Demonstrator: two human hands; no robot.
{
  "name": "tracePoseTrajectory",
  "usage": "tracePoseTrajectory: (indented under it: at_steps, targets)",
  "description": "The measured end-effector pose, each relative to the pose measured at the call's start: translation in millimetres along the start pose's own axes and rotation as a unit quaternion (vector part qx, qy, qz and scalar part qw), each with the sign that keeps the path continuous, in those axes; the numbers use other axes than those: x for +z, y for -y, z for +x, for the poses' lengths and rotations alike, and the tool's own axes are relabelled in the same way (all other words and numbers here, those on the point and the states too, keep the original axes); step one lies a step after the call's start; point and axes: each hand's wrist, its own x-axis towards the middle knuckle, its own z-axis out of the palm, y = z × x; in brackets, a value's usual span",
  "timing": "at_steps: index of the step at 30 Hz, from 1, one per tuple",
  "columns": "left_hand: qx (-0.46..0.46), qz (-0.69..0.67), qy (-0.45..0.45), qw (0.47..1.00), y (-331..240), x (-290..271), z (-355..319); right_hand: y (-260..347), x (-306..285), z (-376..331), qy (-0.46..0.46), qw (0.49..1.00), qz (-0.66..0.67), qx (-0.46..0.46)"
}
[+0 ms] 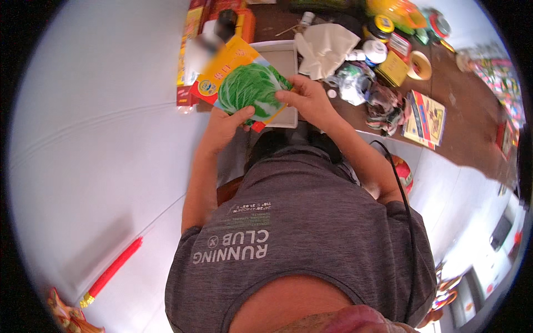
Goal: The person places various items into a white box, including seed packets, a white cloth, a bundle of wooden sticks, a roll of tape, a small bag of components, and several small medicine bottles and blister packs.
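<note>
Brown table [466, 125]; hands [225, 126] [311, 101] grip cabbage packet [244, 83], partly hiding white tray [284, 58].

The packet [244, 83] is held over the tray [283, 58]. On the surface [463, 105], paper [326, 49] is placed at the packet's two o'clock, a booklet [426, 119] at its three, and tape [427, 65] at the booklet's twelve.

A striped, cream-coloured packet [425, 119] lay at the near edge of the brown tabletop [466, 125], just beside a crumpled dark bundle [384, 106]. Farther from that edge sat a ring-shaped roll [425, 64], a gold box [392, 69], rumpled pale paper [326, 49] and a yellow-lidded jar [381, 26].
</note>
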Motion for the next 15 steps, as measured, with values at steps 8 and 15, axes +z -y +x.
tracePoseTrajectory:
  at_steps: [8, 15]
  targets:
    - [0.151, -0.109, -0.377, 0.907, 2.3, -99.7, 13.4, -3.0, 28.7, 38.4, 0.007, 0.995, -0.034, 0.091]
    - [0.186, -0.067, -0.387, 0.901, 47.7, -181.2, 72.4, -17.3, 71.3, 58.8, -0.017, 0.989, -0.057, 0.137]
